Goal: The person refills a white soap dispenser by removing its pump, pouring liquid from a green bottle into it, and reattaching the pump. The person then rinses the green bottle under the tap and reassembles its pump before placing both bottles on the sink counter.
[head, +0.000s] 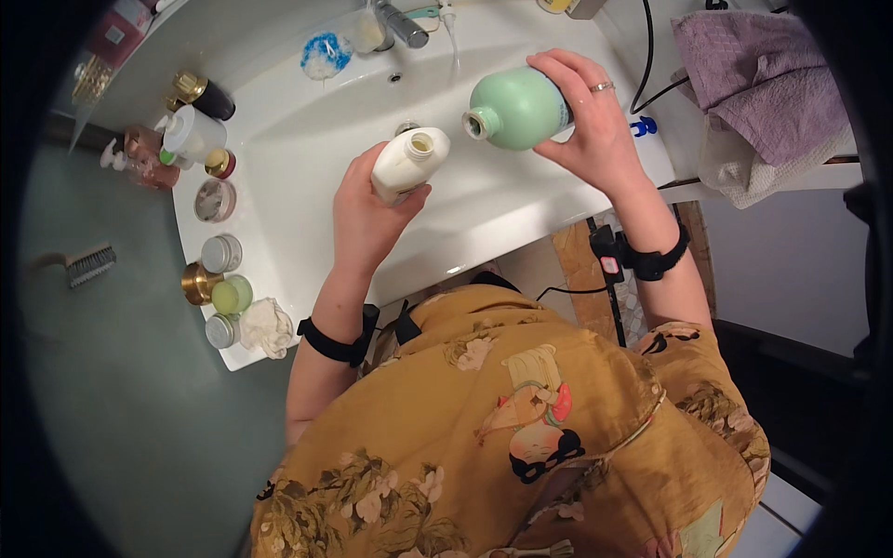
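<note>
Over the white washbasin (300, 157), my left hand (366, 220) grips a white plastic bottle (404, 167) whose uncapped mouth faces up toward me. My right hand (589, 125) is wrapped around the base end of a larger pale green bottle (520, 108). That green bottle is tilted nearly on its side, its uncapped neck pointing left toward the white one. A gap separates the two bottles, and no liquid is seen between them. A pump dispenser head (448, 17) with a thin tube stands at the basin's back rim.
Jars, pump bottles and a crumpled white cloth (265, 328) line the basin's left rim. At the back are the metal faucet (402, 24) and a blue-and-white scrubber (326, 56). Purple towels (760, 84) hang at right, near a black cable (649, 63). A brush (91, 265) is at far left.
</note>
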Demonstrator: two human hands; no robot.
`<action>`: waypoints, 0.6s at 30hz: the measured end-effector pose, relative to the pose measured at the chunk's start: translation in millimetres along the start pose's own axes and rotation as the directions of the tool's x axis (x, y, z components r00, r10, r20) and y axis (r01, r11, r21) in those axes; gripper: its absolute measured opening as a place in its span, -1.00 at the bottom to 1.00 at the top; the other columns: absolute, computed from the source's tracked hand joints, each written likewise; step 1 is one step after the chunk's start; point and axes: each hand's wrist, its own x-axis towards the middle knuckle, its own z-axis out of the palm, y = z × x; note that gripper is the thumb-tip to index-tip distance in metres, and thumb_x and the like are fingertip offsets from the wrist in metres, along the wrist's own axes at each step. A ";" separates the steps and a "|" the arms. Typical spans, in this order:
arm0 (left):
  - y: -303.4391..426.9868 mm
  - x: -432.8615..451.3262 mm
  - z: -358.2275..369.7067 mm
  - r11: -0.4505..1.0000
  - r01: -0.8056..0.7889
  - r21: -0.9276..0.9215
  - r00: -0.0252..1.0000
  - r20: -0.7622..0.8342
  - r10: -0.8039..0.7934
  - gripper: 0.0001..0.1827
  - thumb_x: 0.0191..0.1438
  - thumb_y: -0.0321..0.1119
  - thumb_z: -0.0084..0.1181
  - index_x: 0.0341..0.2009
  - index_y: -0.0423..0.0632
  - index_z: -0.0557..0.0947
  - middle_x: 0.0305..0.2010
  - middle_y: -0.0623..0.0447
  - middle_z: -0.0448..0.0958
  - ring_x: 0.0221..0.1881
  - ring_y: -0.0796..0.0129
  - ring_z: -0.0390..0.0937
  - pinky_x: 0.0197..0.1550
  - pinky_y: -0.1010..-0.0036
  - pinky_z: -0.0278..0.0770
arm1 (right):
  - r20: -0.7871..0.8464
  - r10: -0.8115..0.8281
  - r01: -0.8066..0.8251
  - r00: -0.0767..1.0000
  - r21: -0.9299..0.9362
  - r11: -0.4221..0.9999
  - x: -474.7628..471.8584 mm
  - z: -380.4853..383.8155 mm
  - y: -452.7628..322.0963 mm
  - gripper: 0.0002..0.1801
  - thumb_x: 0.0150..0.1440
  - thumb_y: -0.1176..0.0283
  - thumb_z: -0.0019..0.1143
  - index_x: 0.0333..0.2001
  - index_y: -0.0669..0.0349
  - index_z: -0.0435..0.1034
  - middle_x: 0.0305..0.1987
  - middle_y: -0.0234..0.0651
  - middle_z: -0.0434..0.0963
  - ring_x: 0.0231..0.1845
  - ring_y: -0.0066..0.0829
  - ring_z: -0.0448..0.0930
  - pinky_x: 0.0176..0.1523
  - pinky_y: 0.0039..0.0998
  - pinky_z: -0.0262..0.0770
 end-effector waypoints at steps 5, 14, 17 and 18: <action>5.7 -8.4 -4.2 0.998 -0.065 0.022 0.998 0.001 0.065 -0.37 -0.15 -0.37 0.48 0.08 -0.03 0.57 0.00 -0.04 0.57 -0.02 0.13 0.58 0.02 0.29 0.55 | 0.071 -0.041 0.046 0.997 -0.072 0.996 11.7 -6.1 -11.1 -0.12 -0.32 0.59 0.45 0.17 -0.03 0.33 0.13 -0.30 0.42 0.14 -0.12 0.46 0.16 -0.15 0.44; 8.9 -6.0 1.4 0.992 -0.120 -0.032 0.993 0.005 0.120 -0.35 -0.17 -0.34 0.48 0.08 -0.07 0.56 -0.02 -0.06 0.58 -0.02 0.09 0.59 0.02 0.29 0.56 | 0.125 -0.104 0.130 0.987 -0.225 0.966 27.6 -19.1 -19.4 -0.08 -0.38 0.61 0.50 0.18 0.02 0.38 0.16 -0.26 0.44 0.17 -0.12 0.47 0.15 -0.18 0.50; 9.5 -4.0 2.6 0.989 -0.149 -0.021 0.989 0.003 0.149 -0.35 -0.17 -0.34 0.49 0.08 -0.08 0.56 -0.01 -0.07 0.58 -0.01 0.08 0.59 0.03 0.28 0.55 | 0.129 -0.119 0.148 0.984 -0.241 0.959 32.6 -23.0 -20.6 -0.07 -0.40 0.61 0.51 0.18 0.00 0.38 0.17 -0.28 0.43 0.18 -0.12 0.48 0.16 -0.17 0.49; 9.8 -3.4 2.7 0.987 -0.159 -0.015 0.987 0.002 0.159 -0.35 -0.17 -0.34 0.49 0.08 -0.09 0.56 -0.01 -0.08 0.58 -0.01 0.07 0.59 0.03 0.27 0.55 | 0.131 -0.119 0.148 0.984 -0.239 0.960 34.1 -24.4 -20.6 -0.06 -0.40 0.60 0.51 0.18 0.00 0.39 0.17 -0.28 0.43 0.18 -0.13 0.48 0.16 -0.17 0.48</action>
